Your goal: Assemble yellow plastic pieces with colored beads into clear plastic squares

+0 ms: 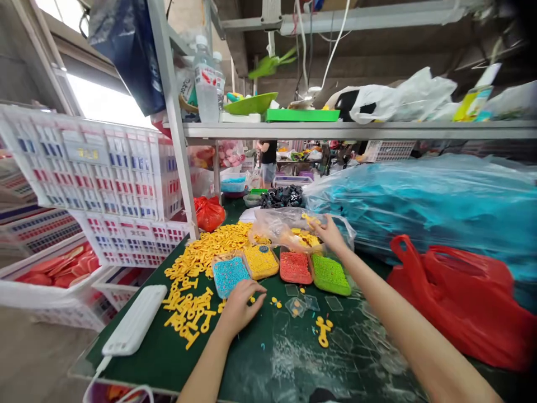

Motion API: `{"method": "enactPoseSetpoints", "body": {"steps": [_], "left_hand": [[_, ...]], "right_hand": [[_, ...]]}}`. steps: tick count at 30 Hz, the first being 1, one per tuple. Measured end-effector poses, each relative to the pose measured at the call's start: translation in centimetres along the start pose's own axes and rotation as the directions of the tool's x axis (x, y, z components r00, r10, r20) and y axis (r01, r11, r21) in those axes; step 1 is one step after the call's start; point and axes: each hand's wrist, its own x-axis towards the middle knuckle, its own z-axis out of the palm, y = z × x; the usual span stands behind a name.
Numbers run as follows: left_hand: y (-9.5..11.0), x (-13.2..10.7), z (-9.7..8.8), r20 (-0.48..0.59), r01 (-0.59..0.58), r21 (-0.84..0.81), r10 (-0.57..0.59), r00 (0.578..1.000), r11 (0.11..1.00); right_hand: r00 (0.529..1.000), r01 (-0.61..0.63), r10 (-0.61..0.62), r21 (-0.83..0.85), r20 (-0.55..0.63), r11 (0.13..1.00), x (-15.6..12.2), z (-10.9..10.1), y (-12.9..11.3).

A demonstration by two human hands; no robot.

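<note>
My right hand (330,234) reaches over a clear plastic bag (272,221) and pinches a small yellow plastic piece (309,218) at its fingertips. More yellow pieces (305,237) lie inside the bag. My left hand (242,307) rests low over the table, fingers curved and thumb apart, just in front of a tray of blue beads (230,275). Beside that tray stand trays of yellow beads (260,263), red beads (295,267) and green beads (331,274). A yellow piece with rounded lobes and a ring end (323,331) lies on the table between my arms.
Loose yellow ring-ended pieces (226,239) are heaped at the left. A white power bank (135,320) with a cable lies near the left edge. Small clear squares (334,303) dot the table. A red bag (457,296) and blue plastic-wrapped bundle (428,196) stand right; a shelf (356,130) spans above.
</note>
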Motion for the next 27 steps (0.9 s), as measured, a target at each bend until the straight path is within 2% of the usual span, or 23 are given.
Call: {"method": "enactPoseSetpoints", "body": {"steps": [2, 4, 7, 9, 12, 14, 16, 18, 19, 21, 22, 23, 25, 27], "left_hand": [[-0.1, 0.1, -0.2, -0.023, 0.009, 0.003, -0.009, 1.0, 1.0], [-0.2, 0.1, -0.5, -0.049, 0.035, 0.014, -0.035, 0.998, 0.999], [-0.1, 0.0, -0.7, -0.035, 0.058, 0.029, -0.057, 0.998, 0.998], [0.1, 0.0, -0.7, -0.005, 0.052, 0.025, -0.052, 0.999, 0.998], [0.4, 0.0, -0.6, 0.02, 0.045, 0.013, -0.045, 0.999, 0.999], [0.5, 0.0, -0.5, -0.001, 0.051, 0.014, -0.051, 0.999, 0.999], [0.6, 0.1, -0.7, -0.065, 0.075, 0.021, -0.073, 0.995, 0.997], [0.7, 0.2, -1.1, -0.17, 0.114, 0.041, -0.106, 0.98, 0.993], [0.7, 0.2, -1.4, -0.234, 0.14, 0.053, -0.124, 0.964, 0.989], [0.5, 0.2, -2.1, -0.381, 0.204, 0.062, -0.166, 0.909, 0.977], [0.3, 0.1, -2.5, -0.462, 0.25, 0.049, -0.199, 0.864, 0.967], [0.1, 0.0, -2.9, -0.545, 0.302, 0.027, -0.239, 0.804, 0.953], [-0.7, -0.4, -3.7, -0.689, 0.402, -0.026, -0.308, 0.656, 0.915], [-1.8, -0.7, -4.5, -0.787, 0.485, -0.054, -0.336, 0.517, 0.873]], "right_hand": [[0.999, -0.04, 0.041, -0.02, 0.007, 0.999, 1.3, 0.4, 0.0], [0.998, -0.038, 0.039, -0.01, 0.044, 0.999, 0.3, 1.3, -0.1], [0.992, 0.069, -0.075, 0.063, 0.102, 0.996, -4.2, 3.0, -0.6], [0.98, 0.181, -0.191, 0.138, 0.062, 0.974, -7.7, 3.8, -1.1], [0.95, 0.31, -0.313, 0.114, 0.011, 0.944, -11.2, 4.2, -2.0], [0.909, 0.406, -0.407, 0.027, 0.087, 0.913, -12.2, 3.8, -2.3], [0.837, 0.518, -0.492, -0.057, 0.24, 0.853, -12.6, 3.1, -2.4], [0.775, 0.581, -0.506, -0.113, 0.38, 0.806, -12.9, 2.5, -2.4], [0.764, 0.583, -0.484, -0.135, 0.426, 0.801, -13.1, 2.3, -2.4], [0.773, 0.543, -0.402, -0.184, 0.49, 0.82, -13.5, 2.2, -2.3], [0.779, 0.517, -0.353, -0.213, 0.518, 0.829, -13.7, 2.3, -2.2], [0.781, 0.496, -0.305, -0.243, 0.545, 0.834, -13.9, 2.4, -2.1], [0.779, 0.471, -0.221, -0.314, 0.587, 0.824, -14.2, 2.8, -1.9], [0.775, 0.465, -0.159, -0.382, 0.611, 0.799, -14.2, 3.3, -1.6]]}}
